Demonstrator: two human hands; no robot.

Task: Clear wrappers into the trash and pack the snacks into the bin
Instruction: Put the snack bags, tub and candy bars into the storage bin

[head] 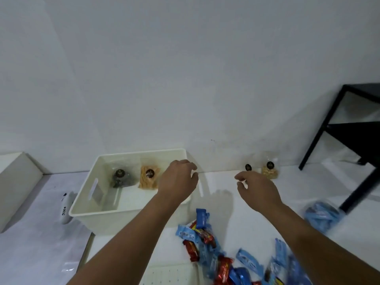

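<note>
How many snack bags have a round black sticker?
4. Two lie in the white bin: a dark bag and an orange bag. Two stand by the wall: one mostly behind the right hand, one beside it.

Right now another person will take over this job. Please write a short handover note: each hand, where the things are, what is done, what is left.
Left hand: open, empty, over the white plastic bin.
Right hand: open, empty, reaching toward two clear snack bags by the wall.
Done: a dark snack bag and an orange snack bag lie in the bin.
Left: the two bags by the wall, and the pile of blue and red wrapped snacks on the white table.
</note>
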